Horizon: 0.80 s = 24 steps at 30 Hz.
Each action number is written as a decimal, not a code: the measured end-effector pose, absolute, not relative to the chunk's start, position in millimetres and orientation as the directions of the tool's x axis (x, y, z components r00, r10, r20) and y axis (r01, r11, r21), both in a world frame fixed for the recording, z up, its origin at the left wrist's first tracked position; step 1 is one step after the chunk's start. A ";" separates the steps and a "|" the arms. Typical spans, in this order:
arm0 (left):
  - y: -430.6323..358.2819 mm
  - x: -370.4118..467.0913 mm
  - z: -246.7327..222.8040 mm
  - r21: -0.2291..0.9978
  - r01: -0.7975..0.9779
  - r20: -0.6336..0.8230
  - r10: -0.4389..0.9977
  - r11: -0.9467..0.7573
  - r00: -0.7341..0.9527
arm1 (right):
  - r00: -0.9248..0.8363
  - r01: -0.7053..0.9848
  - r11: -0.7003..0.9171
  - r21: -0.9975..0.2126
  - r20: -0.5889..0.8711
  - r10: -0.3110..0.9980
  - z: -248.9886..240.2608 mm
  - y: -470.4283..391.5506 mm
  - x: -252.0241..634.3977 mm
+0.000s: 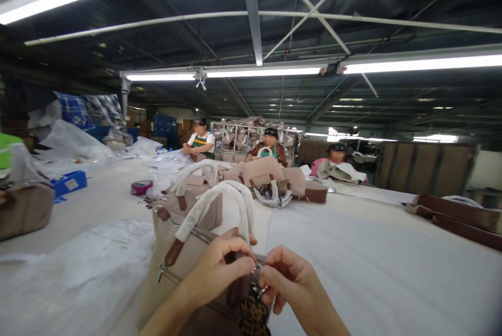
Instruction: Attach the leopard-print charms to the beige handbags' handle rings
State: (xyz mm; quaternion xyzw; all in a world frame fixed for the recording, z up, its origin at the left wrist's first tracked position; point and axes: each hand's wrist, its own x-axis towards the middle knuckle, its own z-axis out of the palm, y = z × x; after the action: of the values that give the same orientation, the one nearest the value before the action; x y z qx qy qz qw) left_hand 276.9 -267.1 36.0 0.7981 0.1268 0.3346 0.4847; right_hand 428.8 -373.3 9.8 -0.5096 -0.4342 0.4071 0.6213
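A beige handbag with brown leather tabs stands on the table in front of me. Its handles are wrapped in white film. At the bag's right end, my left hand pinches near a metal ring, partly hidden by its fingers. My right hand is closed on the metal clasp of a charm, close to the left fingertips. Below the clasp hangs the leopard-print charm. Whether the clasp is linked to the ring I cannot make out.
More beige bags lie piled farther along the table. Clear plastic wrap covers the left side, near another bag, a blue box and a purple tape roll. Brown pieces lie at right. Several people are across the table.
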 end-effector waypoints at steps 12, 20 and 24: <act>-271.1 284.9 23.4 0.826 -0.034 0.452 0.625 -0.562 0.637 | 0.250 0.130 0.202 -0.971 0.229 0.941 9.9 -363.1 431.9; -271.9 289.1 20.7 0.903 -0.106 0.397 0.718 -0.415 0.572 | 0.365 0.507 0.307 -0.805 0.524 0.770 0.5 -363.8 416.2; -271.3 285.6 23.5 0.912 -0.115 0.380 0.705 -0.394 0.599 | 0.384 0.339 0.347 -0.875 0.465 0.798 -3.8 -361.3 418.7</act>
State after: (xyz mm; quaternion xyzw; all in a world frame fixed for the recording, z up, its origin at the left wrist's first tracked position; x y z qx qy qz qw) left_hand 285.6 -271.3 23.5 0.7327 0.2011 0.4001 0.5124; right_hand 418.7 -361.3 -3.8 -0.5419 -0.5244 0.1817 0.6311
